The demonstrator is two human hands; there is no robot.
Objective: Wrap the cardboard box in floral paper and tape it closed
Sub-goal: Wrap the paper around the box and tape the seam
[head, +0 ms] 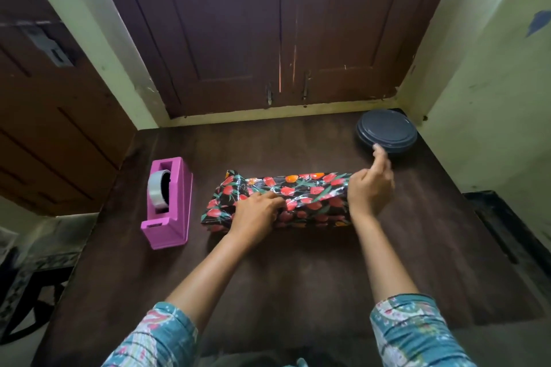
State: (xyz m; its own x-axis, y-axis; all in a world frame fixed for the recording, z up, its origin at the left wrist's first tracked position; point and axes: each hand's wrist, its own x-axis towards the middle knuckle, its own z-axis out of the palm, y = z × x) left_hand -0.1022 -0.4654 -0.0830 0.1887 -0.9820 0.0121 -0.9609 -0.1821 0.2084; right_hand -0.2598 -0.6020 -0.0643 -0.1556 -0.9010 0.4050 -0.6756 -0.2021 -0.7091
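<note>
- Two sleeves, the left sleeve [158,334] and the right sleeve [417,328], sit closest to the lens, both teal with a pale pink-and-white print. Bare forearms reach forward from them over the dark brown worktop [298,292].
- The left grip [258,211] lies palm down on the box [316,219], which is long, lies on its side mid-worktop and is fully covered by the floral paper [310,188] (red and orange blooms with green leaves on black). Its fingers are bent only a little, with the tips pressing on the paper's top face near a glossy, crinkled band along the seam. They clasp nothing.
- The right grip [369,188] is at the box's right end with its wrist over the near edge. Its lower fingers are curled, while thumb and forefinger rise together above the box (this part is motion-blurred). I cannot tell whether they pinch anything.
- The paper's left end is folded into a pointed flap against the box.
- A pink tape dispenser [176,217] stands to the left of the box, apart from it, and holds a roll of clear tape [158,191].
- A round dark grey lid [387,131] lies at the far right corner, just beyond the right grip's raised fingers.
- Dark wooden shutters [268,24] close off the wall behind the worktop.
</note>
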